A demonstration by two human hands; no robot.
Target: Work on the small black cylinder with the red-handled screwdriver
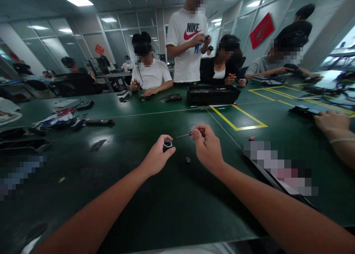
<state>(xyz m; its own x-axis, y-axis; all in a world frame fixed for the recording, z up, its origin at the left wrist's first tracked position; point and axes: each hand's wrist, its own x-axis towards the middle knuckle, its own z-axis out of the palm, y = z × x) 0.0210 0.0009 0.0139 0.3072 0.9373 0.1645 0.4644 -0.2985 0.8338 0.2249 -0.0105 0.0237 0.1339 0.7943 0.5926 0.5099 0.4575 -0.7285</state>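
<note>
My left hand [159, 156] pinches a small black cylindrical part [167, 145] with a silvery ring, its round opening facing me. To its right, my right hand [207, 146] grips a thin screwdriver [183, 136] with a red collar; the shaft points left at the cylindrical part, and its tip is a little apart from it. A small dark knob-like piece [188, 160] lies on the green table [155, 217] between and slightly below my hands.
A black tray [213, 95] stands at the far side, before several people. Tools and cables [62, 119] lie at the left, with a marker-like item [100, 122]. At the right are a dark-edged flat item [266, 172] and another person's hand [332, 122].
</note>
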